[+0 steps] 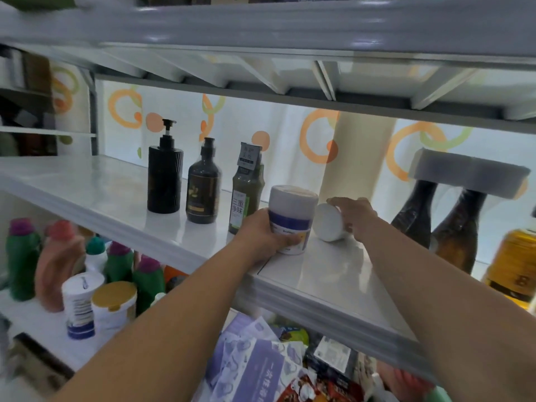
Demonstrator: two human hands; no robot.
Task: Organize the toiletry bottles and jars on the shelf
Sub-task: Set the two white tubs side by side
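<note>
On the white shelf (333, 280), the left hand (262, 230) clasps the upright purple-banded jar (291, 210), hiding part of its blurred label. The right hand (355, 216) curls round a tipped white jar (329, 223), covering its far side.

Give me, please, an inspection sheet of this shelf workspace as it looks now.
Surface: white glossy shelf board, reflective.
Job's things: black cylindrical pump bottle, dark brown rounded pump bottle and olive-green tagged bottle upright in a row; white purple-banded jar upright; small white jar on its side.
Clutter: two dark bottles under a grey block; amber bottle at right.
Grippers: left hand grips the white purple-banded jar; right hand holds the small white jar.
Cables: nothing seen.
Surroundings: ring-patterned curtain behind; coloured plastic bottles on the shelf below.
</note>
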